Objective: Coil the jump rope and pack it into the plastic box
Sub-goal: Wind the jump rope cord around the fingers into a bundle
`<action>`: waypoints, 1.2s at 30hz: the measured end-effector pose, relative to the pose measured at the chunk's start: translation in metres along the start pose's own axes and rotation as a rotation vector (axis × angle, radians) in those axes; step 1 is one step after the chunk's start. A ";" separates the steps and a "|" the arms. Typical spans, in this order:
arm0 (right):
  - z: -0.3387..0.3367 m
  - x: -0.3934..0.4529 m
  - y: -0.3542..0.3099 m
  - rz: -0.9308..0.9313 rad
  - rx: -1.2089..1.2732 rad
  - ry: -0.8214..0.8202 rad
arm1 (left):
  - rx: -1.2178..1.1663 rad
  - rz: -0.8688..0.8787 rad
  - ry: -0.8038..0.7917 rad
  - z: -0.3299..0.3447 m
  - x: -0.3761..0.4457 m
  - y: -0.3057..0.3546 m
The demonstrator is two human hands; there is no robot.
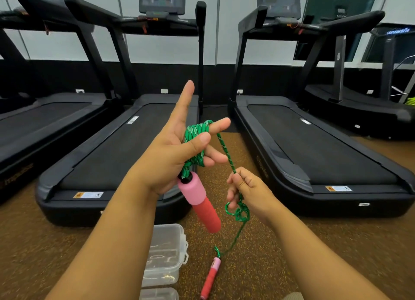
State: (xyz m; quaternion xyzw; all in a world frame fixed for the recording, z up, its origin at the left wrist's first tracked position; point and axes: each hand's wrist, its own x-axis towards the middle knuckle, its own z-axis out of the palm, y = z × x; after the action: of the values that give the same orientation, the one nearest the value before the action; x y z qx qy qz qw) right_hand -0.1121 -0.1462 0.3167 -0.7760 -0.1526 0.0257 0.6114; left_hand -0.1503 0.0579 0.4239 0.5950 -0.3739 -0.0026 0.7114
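Plastic box (165,254) left of floor handle (210,278)

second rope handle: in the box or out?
Out. The second handle lies on the floor beside the plastic box, rope running up to the right hand.

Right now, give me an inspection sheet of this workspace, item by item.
Surface: brown speckled gym floor.
Job's things: green jump rope partly coiled round the left hand's fingers; one pink-and-red handle hangs below that hand; the other handle lies on the floor; clear plastic box on the floor, lid closed.
Clutter: a second clear container at the bottom edge.
Hands: left hand holds the coil under its thumb; right hand pinches the loose rope.
Cables: thin cords on the treadmill consoles.
Surroundings: treadmills in a row, pale wall behind.
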 end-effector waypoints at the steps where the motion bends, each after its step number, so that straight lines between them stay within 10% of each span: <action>1: 0.002 -0.001 -0.001 0.009 -0.002 -0.016 | -0.038 0.004 0.004 0.000 0.001 -0.002; 21: 0.038 -0.017 -0.036 -0.534 -0.578 0.377 | -0.029 -0.076 0.126 0.001 0.004 -0.017; 36: 0.034 -0.036 -0.063 -0.520 -0.852 -0.022 | -0.165 -0.099 0.210 -0.001 0.004 -0.027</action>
State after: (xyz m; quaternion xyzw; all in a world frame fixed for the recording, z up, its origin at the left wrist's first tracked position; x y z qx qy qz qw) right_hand -0.1672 -0.1106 0.3626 -0.8928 -0.3444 -0.1839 0.2247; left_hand -0.1347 0.0492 0.4030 0.5493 -0.2661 -0.0063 0.7921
